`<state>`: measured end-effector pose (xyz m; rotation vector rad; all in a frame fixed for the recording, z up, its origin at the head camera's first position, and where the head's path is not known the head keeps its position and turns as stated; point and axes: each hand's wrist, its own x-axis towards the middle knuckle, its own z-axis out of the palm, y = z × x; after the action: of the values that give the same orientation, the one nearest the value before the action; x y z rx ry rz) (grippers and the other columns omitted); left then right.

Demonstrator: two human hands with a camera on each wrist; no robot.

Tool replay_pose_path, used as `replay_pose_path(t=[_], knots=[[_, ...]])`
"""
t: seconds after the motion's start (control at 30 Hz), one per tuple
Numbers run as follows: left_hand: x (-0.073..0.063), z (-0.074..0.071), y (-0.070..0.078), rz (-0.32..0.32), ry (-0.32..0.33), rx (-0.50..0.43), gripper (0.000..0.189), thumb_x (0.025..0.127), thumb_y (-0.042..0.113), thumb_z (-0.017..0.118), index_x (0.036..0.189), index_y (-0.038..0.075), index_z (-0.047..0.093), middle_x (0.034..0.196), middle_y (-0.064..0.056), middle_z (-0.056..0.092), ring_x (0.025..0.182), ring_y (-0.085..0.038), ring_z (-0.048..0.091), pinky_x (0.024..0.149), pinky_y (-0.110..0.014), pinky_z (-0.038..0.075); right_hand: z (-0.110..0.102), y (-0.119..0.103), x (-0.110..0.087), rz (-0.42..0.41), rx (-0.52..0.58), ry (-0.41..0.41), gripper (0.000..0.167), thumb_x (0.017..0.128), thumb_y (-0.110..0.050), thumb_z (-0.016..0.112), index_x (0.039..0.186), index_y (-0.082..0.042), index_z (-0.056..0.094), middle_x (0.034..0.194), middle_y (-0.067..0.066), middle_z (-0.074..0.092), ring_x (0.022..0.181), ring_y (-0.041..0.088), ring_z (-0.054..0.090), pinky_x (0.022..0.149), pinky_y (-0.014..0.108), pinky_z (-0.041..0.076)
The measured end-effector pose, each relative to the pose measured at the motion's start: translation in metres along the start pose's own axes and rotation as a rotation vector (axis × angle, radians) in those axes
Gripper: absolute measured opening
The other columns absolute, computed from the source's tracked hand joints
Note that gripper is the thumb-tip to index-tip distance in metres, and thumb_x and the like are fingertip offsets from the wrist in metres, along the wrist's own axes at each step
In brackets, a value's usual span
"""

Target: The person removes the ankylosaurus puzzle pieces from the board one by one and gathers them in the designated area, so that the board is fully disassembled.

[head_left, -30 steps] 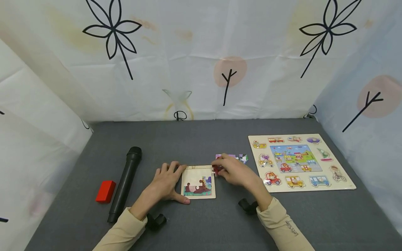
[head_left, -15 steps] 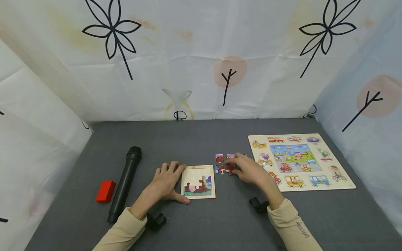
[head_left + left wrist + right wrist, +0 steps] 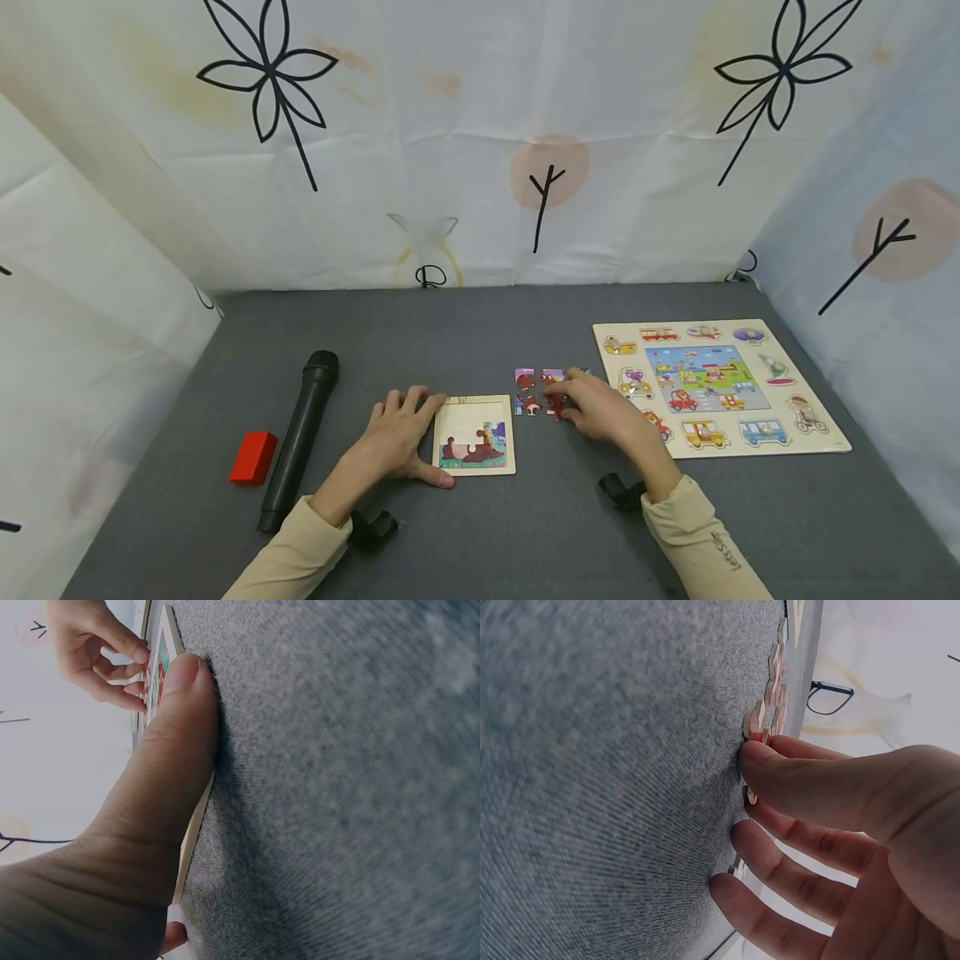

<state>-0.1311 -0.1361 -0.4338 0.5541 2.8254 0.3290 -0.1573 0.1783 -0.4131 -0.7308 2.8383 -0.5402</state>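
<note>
A small square wooden puzzle tray lies mid-table, its lower part filled with pieces of a brown animal picture. My left hand holds the tray at its left side, thumb at the front corner and fingers at the back one. In the left wrist view the thumb lies along the tray's edge. To the right, my right hand pinches a jigsaw piece between thumb and forefinger, low at the tabletop. Beside it lie loose pieces; the hand hides others behind it.
A large cream puzzle board with vehicle pictures lies at the right. Toward the left are a black microphone and a red block. White printed cloth walls the grey table.
My right hand has moved right from beside the tray with the piece, uncovering loose pieces on the left; over the last half second it barely moves. The left hand and tray stay still.
</note>
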Motion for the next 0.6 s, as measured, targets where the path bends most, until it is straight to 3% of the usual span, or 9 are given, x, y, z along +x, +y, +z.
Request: replay_pose_path(t=[0.6], knots=[[-0.0020, -0.0015, 0.0003, 0.002, -0.002, 0.015, 0.119, 0.059, 0.071, 0.089, 0.154, 0.017, 0.041, 0.146, -0.015, 0.042, 0.119, -0.038, 0.042, 0.095, -0.057, 0.039, -0.0007, -0.0035, -0.0014, 0.002, -0.001, 0.004, 0.039, 0.092, 0.001, 0.071, 0.131, -0.006, 0.069, 0.099, 0.009, 0.061, 0.077, 0.013, 0.045, 0.069, 0.028, 0.040]])
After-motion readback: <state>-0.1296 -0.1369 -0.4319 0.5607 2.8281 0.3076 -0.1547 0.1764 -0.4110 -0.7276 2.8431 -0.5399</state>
